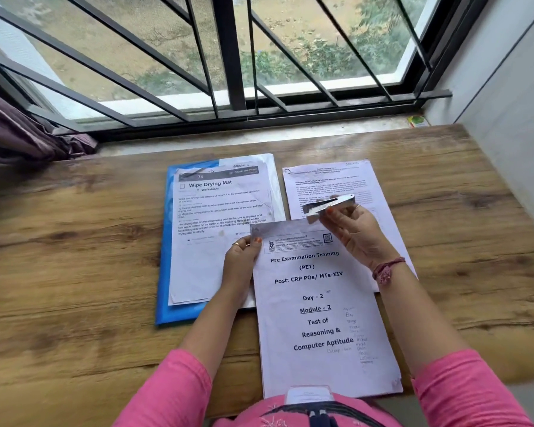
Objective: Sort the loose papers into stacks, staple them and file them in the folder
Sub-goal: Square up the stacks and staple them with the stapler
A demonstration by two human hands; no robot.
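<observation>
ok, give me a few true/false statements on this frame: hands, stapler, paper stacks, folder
1. The right hand grips the stapler. True.
2. The left hand rests flat on the bare table. False: it pinches the left edge of the Pre Examination Training stack.
3. The Wipe Drying Mat sheet lies on the blue folder. True.
4. The stapler sits closed on the window sill. False: it is held up above the top edge of the Pre Examination Training stack.
5. A third stack of printed pages lies to the right of the blue folder. True.
6. The blue folder stands upright against the wall. False: it lies flat on the wooden table.
</observation>
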